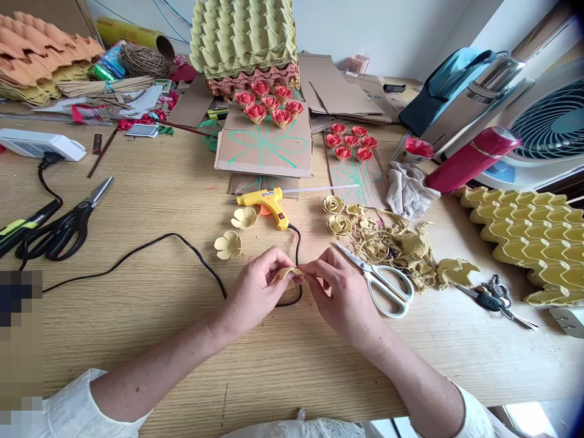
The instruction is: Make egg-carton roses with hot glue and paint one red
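Between my hands, above the table's middle, is a tan egg-carton flower piece [286,273], partly covered by fingers. My left hand [261,281] pinches it from the left, and my right hand [341,286] has thumb and fingers closed on its right edge. Just beyond lie two loose petal cups, one [229,244] nearer and another [244,218] farther back. A yellow glue gun [267,204] rests on its side with a clear glue stick in its back. White-handled scissors [387,286] lie right of my right hand, and finished tan roses [340,225] sit behind them.
Carton scraps [401,246], keys [490,301] and a yellow egg tray [524,243] occupy the right. Red roses [269,104] stand on cardboard at the back. Black scissors [68,225] and a power strip [43,145] lie left. A black cord [171,235] crosses the table.
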The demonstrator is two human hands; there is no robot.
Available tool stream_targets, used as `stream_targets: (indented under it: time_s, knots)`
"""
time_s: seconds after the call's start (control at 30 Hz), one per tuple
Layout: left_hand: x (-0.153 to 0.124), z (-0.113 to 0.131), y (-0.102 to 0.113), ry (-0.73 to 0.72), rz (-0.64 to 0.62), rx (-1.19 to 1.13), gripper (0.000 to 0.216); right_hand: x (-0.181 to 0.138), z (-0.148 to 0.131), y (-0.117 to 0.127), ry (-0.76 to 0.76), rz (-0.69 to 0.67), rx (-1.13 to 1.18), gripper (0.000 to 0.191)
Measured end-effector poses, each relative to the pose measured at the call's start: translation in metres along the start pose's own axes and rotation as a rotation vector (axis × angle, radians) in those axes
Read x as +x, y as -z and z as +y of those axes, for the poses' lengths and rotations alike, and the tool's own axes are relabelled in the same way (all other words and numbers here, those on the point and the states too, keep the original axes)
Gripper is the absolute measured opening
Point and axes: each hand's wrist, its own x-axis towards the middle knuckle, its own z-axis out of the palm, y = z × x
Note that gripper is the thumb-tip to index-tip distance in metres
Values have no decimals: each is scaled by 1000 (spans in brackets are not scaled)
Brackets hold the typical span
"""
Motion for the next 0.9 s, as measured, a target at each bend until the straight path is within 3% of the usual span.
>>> stream_targets:
  time_s: [0.5, 0.7, 0.9]
  knots:
    - [0, 7, -4, 42, 40, -68, 8, 1, 2, 1, -3, 6, 95, 23]
    - [-1, 12, -3, 102, 47, -67, 14, 0, 1, -1, 22, 42, 27, 21]
    - [-2, 12, 2, 210, -16, -221, 26, 2, 9, -1, -8, 22, 8, 24]
